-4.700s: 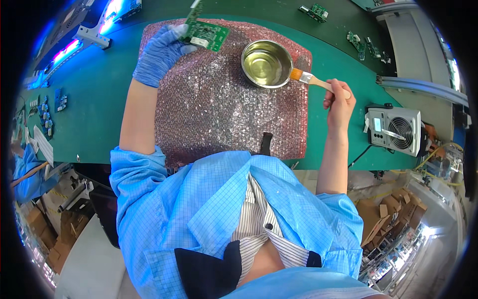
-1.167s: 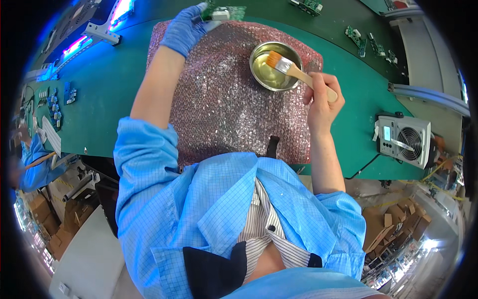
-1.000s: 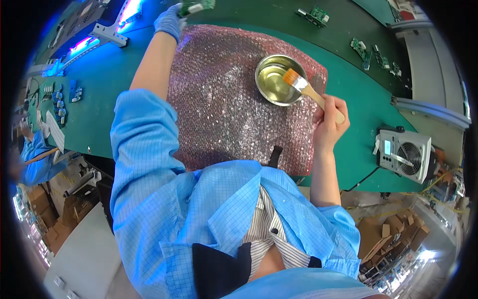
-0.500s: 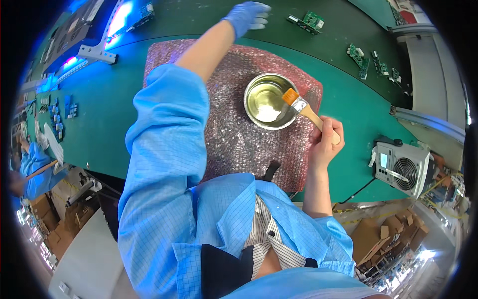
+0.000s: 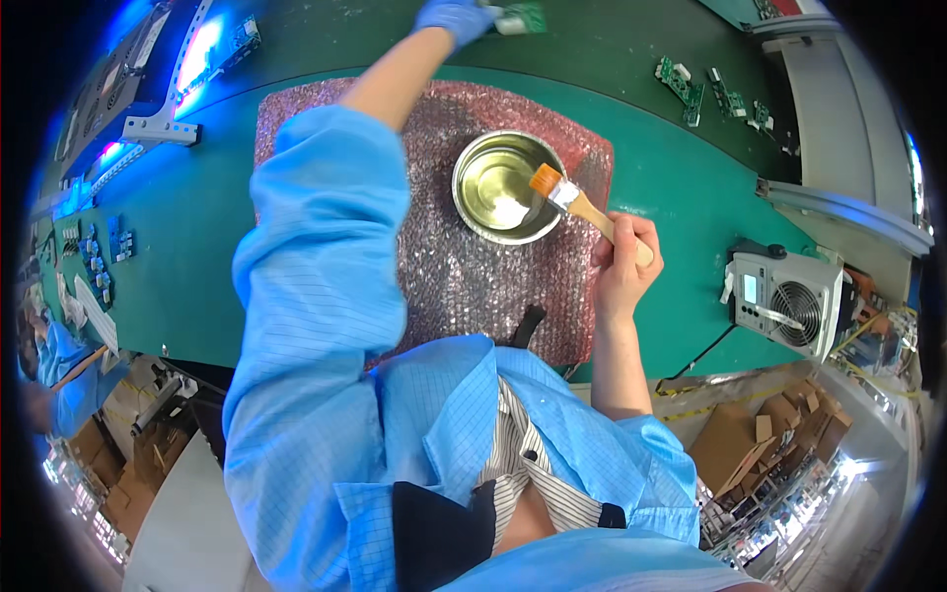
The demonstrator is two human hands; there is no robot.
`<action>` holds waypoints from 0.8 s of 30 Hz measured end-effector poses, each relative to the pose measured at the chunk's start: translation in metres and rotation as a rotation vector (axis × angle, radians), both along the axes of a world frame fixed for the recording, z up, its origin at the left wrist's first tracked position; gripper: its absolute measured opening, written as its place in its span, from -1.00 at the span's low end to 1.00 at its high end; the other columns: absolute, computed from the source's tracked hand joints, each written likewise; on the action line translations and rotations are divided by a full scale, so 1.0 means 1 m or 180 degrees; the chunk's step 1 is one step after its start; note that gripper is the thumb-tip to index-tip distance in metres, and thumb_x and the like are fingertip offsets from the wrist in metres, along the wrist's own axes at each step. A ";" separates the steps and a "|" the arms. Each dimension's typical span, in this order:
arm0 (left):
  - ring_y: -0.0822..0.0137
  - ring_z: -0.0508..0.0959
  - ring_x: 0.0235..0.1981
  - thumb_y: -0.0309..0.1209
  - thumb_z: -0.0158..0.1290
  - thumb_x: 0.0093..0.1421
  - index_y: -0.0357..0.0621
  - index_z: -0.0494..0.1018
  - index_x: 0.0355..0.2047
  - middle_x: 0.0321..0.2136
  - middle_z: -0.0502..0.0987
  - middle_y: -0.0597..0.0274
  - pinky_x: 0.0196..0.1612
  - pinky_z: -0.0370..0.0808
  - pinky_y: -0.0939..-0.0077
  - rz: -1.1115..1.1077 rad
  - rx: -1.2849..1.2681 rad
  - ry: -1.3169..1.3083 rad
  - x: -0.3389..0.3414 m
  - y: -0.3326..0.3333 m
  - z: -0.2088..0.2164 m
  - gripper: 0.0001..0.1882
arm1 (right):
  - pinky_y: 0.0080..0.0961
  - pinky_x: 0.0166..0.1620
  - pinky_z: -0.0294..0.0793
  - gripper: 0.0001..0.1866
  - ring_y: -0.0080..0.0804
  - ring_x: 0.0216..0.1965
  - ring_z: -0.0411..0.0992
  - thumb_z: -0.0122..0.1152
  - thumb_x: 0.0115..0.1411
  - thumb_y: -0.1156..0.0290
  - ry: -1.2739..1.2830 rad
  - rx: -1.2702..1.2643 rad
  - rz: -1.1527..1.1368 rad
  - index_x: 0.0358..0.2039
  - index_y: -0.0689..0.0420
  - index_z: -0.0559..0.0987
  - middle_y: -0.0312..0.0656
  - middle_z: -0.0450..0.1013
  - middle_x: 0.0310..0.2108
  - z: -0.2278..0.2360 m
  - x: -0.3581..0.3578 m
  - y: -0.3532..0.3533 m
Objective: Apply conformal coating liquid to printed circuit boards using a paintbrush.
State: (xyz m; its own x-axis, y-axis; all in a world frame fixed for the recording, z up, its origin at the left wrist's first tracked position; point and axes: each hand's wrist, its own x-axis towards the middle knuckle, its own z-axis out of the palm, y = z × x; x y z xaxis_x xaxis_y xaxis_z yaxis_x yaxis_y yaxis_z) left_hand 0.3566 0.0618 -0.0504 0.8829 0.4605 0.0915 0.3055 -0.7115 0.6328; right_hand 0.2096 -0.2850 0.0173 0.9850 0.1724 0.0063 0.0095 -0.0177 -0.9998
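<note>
- The right hand (image 5: 623,259), grip clamped round the wooden handle of a paintbrush (image 5: 582,205), holds its orange bristles over the rim of a round metal bowl (image 5: 505,187).
- The gloved left hand (image 5: 456,16), reaching far beyond the bowl, has its grip closed on a green circuit board (image 5: 520,17).
- The bowl sits on a pink bubble-wrap mat (image 5: 464,266) on the green table (image 5: 197,257).
- Right of the bowl, a small grey fan unit (image 5: 789,301); brown cardboard boxes (image 5: 760,444) lie below it.
</note>
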 end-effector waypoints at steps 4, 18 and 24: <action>0.33 0.50 -0.41 -0.53 0.04 -0.03 -0.10 0.36 -0.28 -0.40 0.48 0.23 -0.42 0.54 0.41 0.0374 -0.1562 -0.0599 -0.081 0.043 0.027 -0.75 | -0.75 -0.68 0.18 -0.86 -0.72 -0.73 0.25 0.09 0.21 0.40 0.0152 -0.0205 0.0209 -0.43 0.20 0.49 -0.36 0.34 -0.73 -0.003 0.002 0.009; 0.27 0.57 -0.35 -0.38 0.08 0.15 -0.39 0.38 -0.16 -0.30 0.52 0.02 -0.41 0.63 0.57 0.0945 -0.5165 -0.1741 -0.287 0.056 0.021 -0.67 | -0.75 -0.69 0.20 -0.81 -0.74 -0.74 0.26 0.12 0.18 0.35 0.0146 -0.0516 0.0436 -0.51 0.16 0.47 -0.38 0.34 -0.75 -0.011 0.002 0.023; 0.30 0.58 -0.39 -0.31 0.11 0.13 -0.27 0.43 -0.19 -0.33 0.53 0.03 -0.53 0.62 0.61 0.0531 -0.4893 -0.1144 -0.292 0.010 0.047 -0.68 | -0.75 -0.70 0.18 -0.81 -0.73 -0.75 0.22 0.12 0.17 0.34 0.0147 -0.0283 0.0250 -0.50 0.17 0.49 -0.38 0.32 -0.74 0.011 0.011 -0.003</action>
State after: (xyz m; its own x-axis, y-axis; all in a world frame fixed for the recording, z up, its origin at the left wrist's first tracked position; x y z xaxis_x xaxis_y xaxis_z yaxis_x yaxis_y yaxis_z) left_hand 0.0643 0.0716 -0.0035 0.8511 0.3923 -0.3488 -0.0065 0.6723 0.7403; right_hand 0.2211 -0.2875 0.0283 0.9674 0.2468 -0.0575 -0.0317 -0.1073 -0.9937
